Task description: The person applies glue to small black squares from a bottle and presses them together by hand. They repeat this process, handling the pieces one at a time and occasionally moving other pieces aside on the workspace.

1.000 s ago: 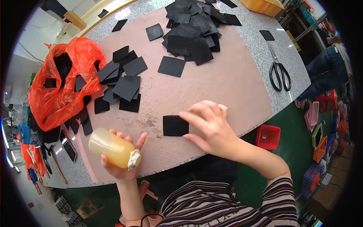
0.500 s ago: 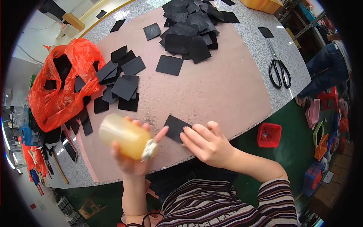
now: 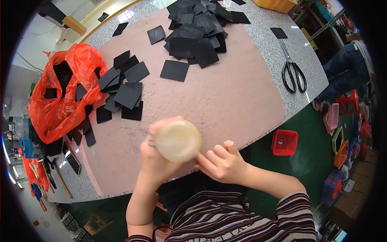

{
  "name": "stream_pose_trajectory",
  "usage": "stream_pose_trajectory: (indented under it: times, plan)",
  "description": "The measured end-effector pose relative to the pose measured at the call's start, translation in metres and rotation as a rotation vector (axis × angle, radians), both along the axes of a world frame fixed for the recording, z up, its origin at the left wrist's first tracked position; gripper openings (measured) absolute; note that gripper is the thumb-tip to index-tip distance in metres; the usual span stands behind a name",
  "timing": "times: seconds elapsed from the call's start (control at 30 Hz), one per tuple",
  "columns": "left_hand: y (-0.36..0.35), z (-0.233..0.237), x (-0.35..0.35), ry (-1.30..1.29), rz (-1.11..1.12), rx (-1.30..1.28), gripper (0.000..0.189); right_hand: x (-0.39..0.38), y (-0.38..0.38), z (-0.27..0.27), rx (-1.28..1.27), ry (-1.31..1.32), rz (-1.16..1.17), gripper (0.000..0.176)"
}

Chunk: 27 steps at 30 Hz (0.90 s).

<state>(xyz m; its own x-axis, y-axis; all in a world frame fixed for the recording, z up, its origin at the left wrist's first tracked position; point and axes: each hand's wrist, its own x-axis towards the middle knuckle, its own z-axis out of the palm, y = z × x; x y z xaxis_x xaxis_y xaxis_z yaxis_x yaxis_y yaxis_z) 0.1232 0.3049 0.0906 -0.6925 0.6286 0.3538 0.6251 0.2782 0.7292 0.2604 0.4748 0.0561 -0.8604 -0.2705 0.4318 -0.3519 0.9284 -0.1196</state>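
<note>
A yellowish bottle (image 3: 179, 141) is in the grip of my left hand (image 3: 155, 155), blurred by motion, its round base facing the camera. Close to its right side is my right hand (image 3: 221, 162), with its fingers bent together at the bottle's lower edge. Whatever the right fingertips hold is hidden by the bottle. The black piece seen between the hands earlier does not show. Both hands are over the near edge of the pinkish mat (image 3: 225, 92). Beyond them lies a single black square (image 3: 174, 70), below a heap of black pieces (image 3: 191, 34).
A red plastic bag (image 3: 44, 115) with black pieces stands at the left, beside a smaller black pile (image 3: 128, 94). Black-handled scissors (image 3: 293, 76) lie at the right. A red basket (image 3: 284, 142) is on the green floor. Another person's legs (image 3: 346, 68) show at the right.
My left hand has swung the bottle rightward and tipped it base-up toward the camera, over the place where the black piece was. My right hand has stayed nearly in place.
</note>
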Motion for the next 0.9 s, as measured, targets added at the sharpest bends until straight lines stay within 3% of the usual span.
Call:
stream_pose_trajectory:
  times: [0.13, 0.2, 0.3, 0.37, 0.47, 0.5, 0.6, 0.63, 0.7, 0.77, 0.8, 0.83, 0.9]
  plan:
    - [-0.008, 0.003, 0.001, -0.085, 0.063, 0.196, 0.066, -0.002, -0.001, -0.002, -0.046, 0.018, 0.001, 0.031]
    - [-0.004, 0.010, 0.015, -0.129, -0.164, 0.079, 0.065, -0.001, 0.001, -0.002, -0.037, -0.006, 0.025, 0.030]
    - [-0.022, 0.001, -0.004, -0.069, 0.028, 0.021, 0.063, -0.001, -0.002, -0.004, -0.028, 0.016, 0.009, 0.025]
    - [-0.038, 0.002, -0.024, 0.088, 0.234, 0.002, 0.064, -0.008, -0.001, 0.007, -0.227, -0.061, -0.020, 0.026]
    - [-0.054, 0.003, -0.020, -0.124, 0.284, 0.355, 0.068, -0.045, 0.007, 0.027, -0.482, -0.160, -0.111, 0.025]
    - [-0.057, 0.004, -0.015, -0.112, 0.271, 0.338, 0.074, -0.056, 0.009, 0.032, -0.558, -0.193, -0.147, 0.025]
    - [-0.069, 0.005, -0.008, -0.050, 0.244, 0.274, 0.076, -0.078, 0.005, 0.025, -0.507, -0.412, 0.047, 0.022]
    - [-0.078, 0.003, -0.005, -0.086, 0.264, 0.272, 0.080, -0.087, 0.009, 0.034, -0.635, -0.573, 0.120, 0.018]
    - [-0.091, 0.000, 0.000, -0.205, 0.329, 0.330, 0.082, -0.124, 0.034, 0.052, -0.919, -0.498, 0.051, 0.025]
    - [-0.095, -0.001, 0.006, -0.296, 0.382, 0.372, 0.083, -0.180, 0.081, 0.053, -0.865, -0.213, -0.161, 0.032]
    - [-0.093, 0.000, 0.008, -0.319, 0.395, 0.391, 0.083, -0.201, 0.101, 0.053, -0.325, 0.041, -0.342, 0.036]
    - [-0.090, 0.001, 0.008, -0.335, 0.406, 0.416, 0.083, -0.212, 0.106, 0.052, -0.072, 0.234, -0.450, 0.032]
    - [-0.091, 0.000, 0.009, -0.317, 0.365, 0.434, 0.083, -0.213, 0.098, 0.042, 0.023, 0.203, -0.283, 0.030]
